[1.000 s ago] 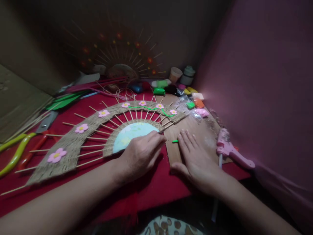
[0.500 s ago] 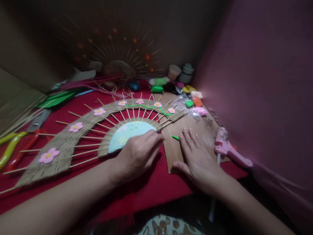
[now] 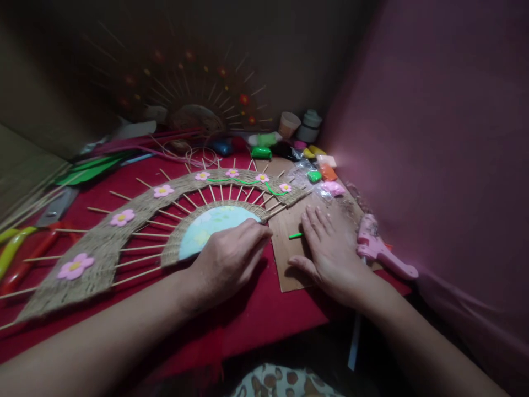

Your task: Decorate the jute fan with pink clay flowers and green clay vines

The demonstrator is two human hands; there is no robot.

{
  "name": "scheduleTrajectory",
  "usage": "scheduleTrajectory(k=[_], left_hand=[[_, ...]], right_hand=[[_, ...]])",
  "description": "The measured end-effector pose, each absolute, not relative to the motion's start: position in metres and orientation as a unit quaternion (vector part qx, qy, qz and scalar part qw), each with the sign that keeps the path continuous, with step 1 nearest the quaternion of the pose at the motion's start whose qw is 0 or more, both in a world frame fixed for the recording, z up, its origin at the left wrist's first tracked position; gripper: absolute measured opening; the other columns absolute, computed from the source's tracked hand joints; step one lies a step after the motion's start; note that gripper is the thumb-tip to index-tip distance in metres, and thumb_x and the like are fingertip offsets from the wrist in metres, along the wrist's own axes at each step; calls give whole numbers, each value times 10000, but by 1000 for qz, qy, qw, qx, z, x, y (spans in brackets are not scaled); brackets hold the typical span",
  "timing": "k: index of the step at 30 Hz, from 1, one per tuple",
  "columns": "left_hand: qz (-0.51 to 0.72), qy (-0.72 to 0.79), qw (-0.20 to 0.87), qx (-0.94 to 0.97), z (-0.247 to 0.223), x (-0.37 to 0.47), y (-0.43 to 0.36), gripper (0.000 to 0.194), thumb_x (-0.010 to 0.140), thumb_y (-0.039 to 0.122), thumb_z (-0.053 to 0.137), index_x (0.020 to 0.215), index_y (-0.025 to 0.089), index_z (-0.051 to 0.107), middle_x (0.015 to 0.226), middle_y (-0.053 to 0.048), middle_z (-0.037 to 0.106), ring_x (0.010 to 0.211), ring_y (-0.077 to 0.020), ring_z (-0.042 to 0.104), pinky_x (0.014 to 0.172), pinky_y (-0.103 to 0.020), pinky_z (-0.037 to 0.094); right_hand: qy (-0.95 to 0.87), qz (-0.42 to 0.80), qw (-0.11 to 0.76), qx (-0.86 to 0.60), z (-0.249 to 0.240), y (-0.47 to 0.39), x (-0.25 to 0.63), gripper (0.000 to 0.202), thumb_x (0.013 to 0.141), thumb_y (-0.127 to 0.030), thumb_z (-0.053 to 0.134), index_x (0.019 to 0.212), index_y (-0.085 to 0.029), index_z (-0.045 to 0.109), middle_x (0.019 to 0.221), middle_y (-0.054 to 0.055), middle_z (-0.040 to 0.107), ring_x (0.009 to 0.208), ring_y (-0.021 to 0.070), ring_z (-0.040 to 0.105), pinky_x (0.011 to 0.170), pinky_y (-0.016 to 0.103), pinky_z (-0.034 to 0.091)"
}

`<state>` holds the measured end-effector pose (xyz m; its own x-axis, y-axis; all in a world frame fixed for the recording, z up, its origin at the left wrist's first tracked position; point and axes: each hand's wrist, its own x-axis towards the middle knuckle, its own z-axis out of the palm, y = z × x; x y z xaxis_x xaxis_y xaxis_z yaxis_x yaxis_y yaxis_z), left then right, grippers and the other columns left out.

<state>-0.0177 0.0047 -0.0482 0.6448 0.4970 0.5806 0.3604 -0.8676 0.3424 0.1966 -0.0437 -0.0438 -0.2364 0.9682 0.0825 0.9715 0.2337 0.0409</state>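
Note:
My right hand [image 3: 330, 251] lies flat with its fingers stretched out on a brown board [image 3: 285, 264]. A thin green clay strip [image 3: 296, 236] sticks out from under its fingers on the left side. Just left of the board, my left hand [image 3: 233, 259] is closed, its fingertips pressed together; what they hold, if anything, is hidden. It rests by the pale blue half-circle centre [image 3: 215, 220] of a woven fan [image 3: 99, 242] with wooden sticks. Pink flowers [image 3: 122, 217] with yellow middles dot the fan's outer band, and a wavy green line [image 3: 235, 181] runs between some at the right.
A pink glue gun [image 3: 378, 245] lies at the board's right edge. Behind the board are clay packets [image 3: 328, 173], a cup [image 3: 289, 124] and a grey-lidded jar [image 3: 309, 125]. Scissors [image 3: 31, 242] lie at the far left. A second fan [image 3: 198, 113] stands at the back.
The view has shifted slightly, so most things sit a little further left. The green strip lies more level beside my right hand's fingers. My left hand keeps its closed pose.

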Motion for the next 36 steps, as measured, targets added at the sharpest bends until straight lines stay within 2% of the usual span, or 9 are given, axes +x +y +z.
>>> scheduleTrajectory(k=[4,7,13,20,29,36], left_hand=[[351,237,85,902,-48,-18,5,128,894,138,427,943,144,545,769,-43,568,677,-139,529,615,-253,446],[349,235,85,903,-49,-18,5,126,881,130,444,957,137,543,785,-49,571,691,-147,535,619,-256,450],[339,234,99,906,-50,-17,3,137,862,107,455,963,119,547,807,-65,571,700,-158,535,630,-266,449],[350,228,91,904,-48,-18,4,135,884,119,423,945,150,540,771,-43,562,659,-136,518,602,-245,429],[348,227,114,903,-49,-18,2,134,864,90,457,961,115,547,804,-66,574,688,-149,519,622,-266,436],[344,228,98,906,-48,-18,4,122,877,111,443,934,115,551,763,-54,548,650,-148,489,587,-266,414]], right_hand=[[-807,-15,26,-590,-40,-39,182,901,845,-675,292,1424,13,241,1493,235,185,1397,302,79,1131,478,158],[-822,15,14,-569,-46,-58,175,930,832,-683,308,1412,42,248,1480,267,174,1388,319,69,1120,486,197],[-838,-9,21,-545,-55,-104,178,913,834,-664,328,1429,18,206,1481,263,161,1378,326,63,1074,501,303],[-801,19,-19,-598,-36,-37,177,908,855,-658,287,1403,64,245,1472,271,161,1378,335,109,1115,496,198],[-826,11,3,-564,-49,-97,180,890,837,-665,331,1434,-15,223,1493,232,148,1385,309,68,1088,491,283],[-805,31,-17,-592,-36,-35,187,895,849,-678,256,1433,-1,208,1497,234,124,1387,314,74,1118,477,192]])
